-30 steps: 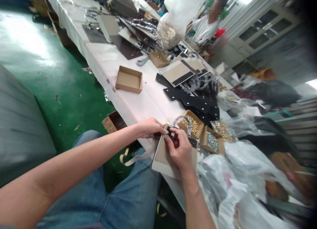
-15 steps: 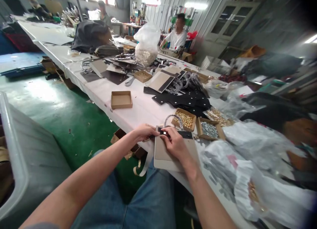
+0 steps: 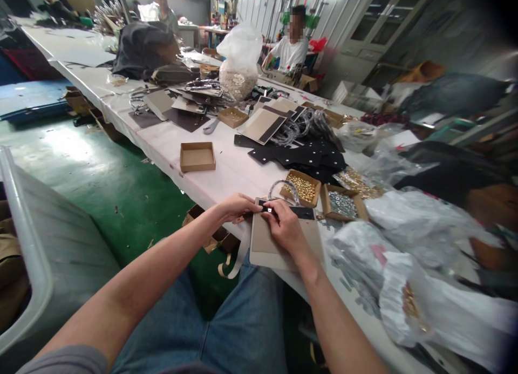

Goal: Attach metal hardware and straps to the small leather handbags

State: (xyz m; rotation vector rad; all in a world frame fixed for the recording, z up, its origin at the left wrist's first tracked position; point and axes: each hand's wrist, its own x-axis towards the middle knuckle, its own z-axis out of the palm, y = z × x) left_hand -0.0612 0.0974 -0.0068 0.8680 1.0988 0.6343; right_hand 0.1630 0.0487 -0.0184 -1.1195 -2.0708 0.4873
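A beige bag panel (image 3: 265, 244) with a black strip along its top rests at the near table edge over my lap. A plastic-wrapped handle (image 3: 283, 183) loops up from the strip. My left hand (image 3: 238, 208) pinches the panel's top left corner, thumb on the strip. Beside it, my right hand (image 3: 283, 223) lies over the panel, thumb and forefinger closed around a small silvery metal piece (image 3: 269, 210) at the strip. The fingers partly cover this piece, so its exact kind is unclear. Just beyond stand a box of gold-coloured studs (image 3: 301, 188) and a box of silvery hardware (image 3: 342, 204).
A shallow cardboard box (image 3: 198, 157) sits farther left on the table. Black studded pieces (image 3: 295, 157) and stacked panels lie beyond. Plastic bags (image 3: 364, 266) crowd the right side. A large grey bin (image 3: 60, 244) stands at left; a person (image 3: 291, 50) sits across the table.
The view has tilted slightly, shifting the hands and panel a little up in the picture. Both hands stay at the strip with nearly the same grip.
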